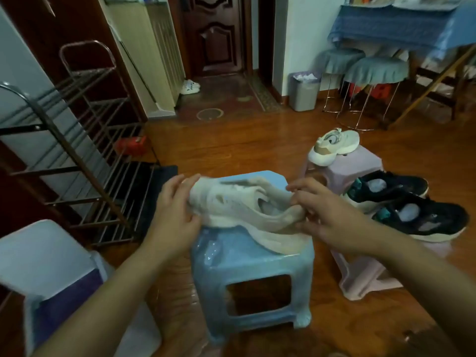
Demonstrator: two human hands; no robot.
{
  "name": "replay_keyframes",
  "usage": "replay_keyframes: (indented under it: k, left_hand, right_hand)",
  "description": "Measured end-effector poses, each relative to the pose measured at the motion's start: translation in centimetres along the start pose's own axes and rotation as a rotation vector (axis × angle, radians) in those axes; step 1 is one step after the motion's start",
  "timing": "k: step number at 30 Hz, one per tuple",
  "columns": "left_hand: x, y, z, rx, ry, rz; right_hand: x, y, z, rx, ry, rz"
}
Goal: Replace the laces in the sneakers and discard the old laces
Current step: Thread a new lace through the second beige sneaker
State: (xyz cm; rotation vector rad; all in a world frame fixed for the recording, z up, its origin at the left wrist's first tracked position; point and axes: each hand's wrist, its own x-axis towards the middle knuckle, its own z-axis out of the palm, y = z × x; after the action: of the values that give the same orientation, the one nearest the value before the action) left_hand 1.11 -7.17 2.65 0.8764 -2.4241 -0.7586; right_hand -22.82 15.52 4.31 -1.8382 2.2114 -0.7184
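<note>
Cream sneaker (239, 207) on blue stool (247, 256).
Your left hand (175, 210) grips its 9 o'clock toe; right hand (327, 212) pinches the 3 o'clock heel.

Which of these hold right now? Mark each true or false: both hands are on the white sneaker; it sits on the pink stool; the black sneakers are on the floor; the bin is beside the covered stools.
1. Both hands, left hand and right hand, are on the white sneaker. True.
2. That sneaker sits on the pink stool. False: it rests on the blue stool.
3. The black sneakers are on the floor. False: they lie on a pink stool.
4. The grey bin stands beside the covered stools. True.
</note>
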Motion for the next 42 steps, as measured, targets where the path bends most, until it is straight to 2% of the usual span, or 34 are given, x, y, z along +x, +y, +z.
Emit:
replay_keyframes:
  k: [3,5,6,9,13,19,20,22,25,27,30,32,35,38,42]
  left_hand:
    - [-1.7,-0.3,0.6,0.219,-0.294,0.001]
    - [-3.3,0.6,2.5,0.353,-0.443,-0.016]
    - [-4.3,1.2,3.5,0.393,-0.457,-0.027]
    - [-6.0,2.6,5.4,0.383,-0.348,-0.166]
    - [-5.8,3.8,6.6,0.344,-0.214,-0.215]
    - [-3.4,5.2,6.0,0.275,-0.168,-0.292]
    - [-3.4,5.6,5.7,0.288,-0.103,-0.268]
    - [-3.7,7.7,5.8,0.253,0.048,-0.109]
    - [-4.1,14.5,8.8,-0.035,0.069,0.173]
    - [-5.2,20.7,11.9,-0.228,-0.061,0.295]
    - [-9.0,29.5,17.5,-0.398,-0.417,0.391]
    - [-12.1,33.0,21.8,-0.373,-0.647,0.468]
    - [-16.1,35.9,26.9,-0.246,-0.842,0.607]
    - [-18.8,37.2,29.0,-0.111,-0.927,0.731]
    - [-18.8,38.6,30.7,-0.054,-0.858,0.771]
  right_hand:
    - [1.6,0.5,1.5,-0.233,0.104,0.268]
    - [2.8,-2.0,3.6,-0.117,0.163,0.362]
    - [3.1,-3.5,4.7,0.013,0.186,0.39]
    - [1.8,-7.1,7.7,0.233,0.166,0.41]
    - [1.4,-7.1,8.9,0.188,0.108,0.398]
    - [5.7,-5.9,7.9,0.236,0.082,0.398]
    - [5.0,-6.1,7.4,0.253,0.082,0.39]
    - [2.0,-6.2,5.5,0.26,0.156,0.366]
    - [-5.8,-4.7,1.5,0.228,0.36,0.372]
    - [-12.4,-3.6,-1.5,0.203,0.481,0.446]
    - [-23.5,-2.3,-4.7,0.165,0.599,0.71]
    - [-31.0,-0.9,-5.5,0.067,0.676,0.934]
    - [-40.1,2.7,-6.1,-0.083,0.798,1.236]
    - [-44.4,5.3,-7.2,-0.197,0.792,1.403]
    - [-46.5,6.2,-7.7,-0.238,0.691,1.607]
